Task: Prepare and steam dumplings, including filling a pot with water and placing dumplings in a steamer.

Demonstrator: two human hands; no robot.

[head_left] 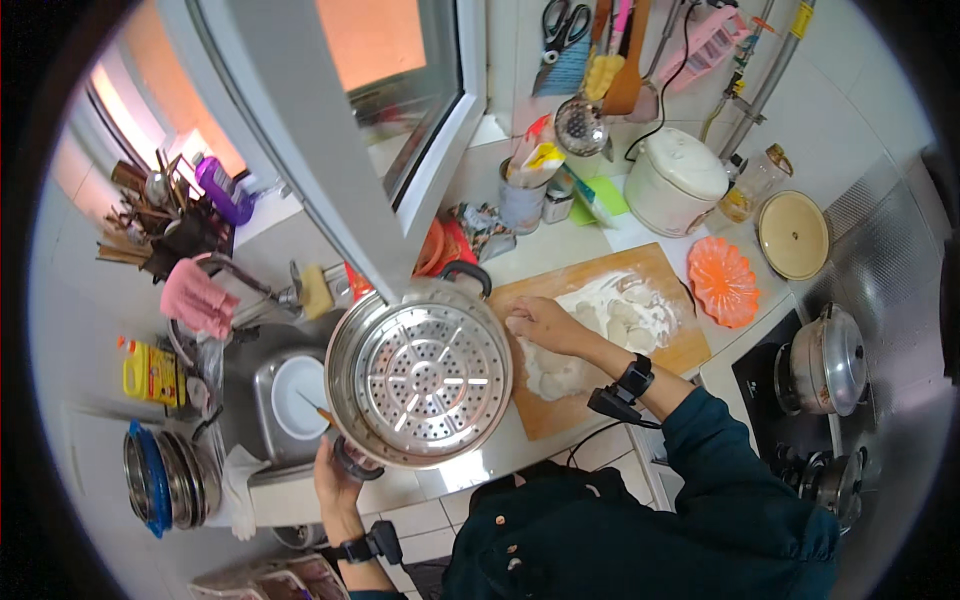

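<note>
Two bare hands showed up in the head view. Left hand [338, 482] had its fingers closed around the lower black handle [357, 462] of a big steel steamer pot [342, 392], which sat at the counter's sink side with a perforated steamer tray [426, 378] inside. Right hand [545, 326] was mostly curled up over the left part of a wooden cutting board [546, 416], fingertips just beside the pot's rim; couldn't tell if it was pinching anything or touching the rim. Flour [655, 318] and pale dough [622, 322] were spread on that board. Left of the pot, a white bowl [297, 392] sat in the steel sink [243, 392]. An orange scalloped plate [722, 283] lay right of the board, near a white rice cooker [672, 185].
</note>
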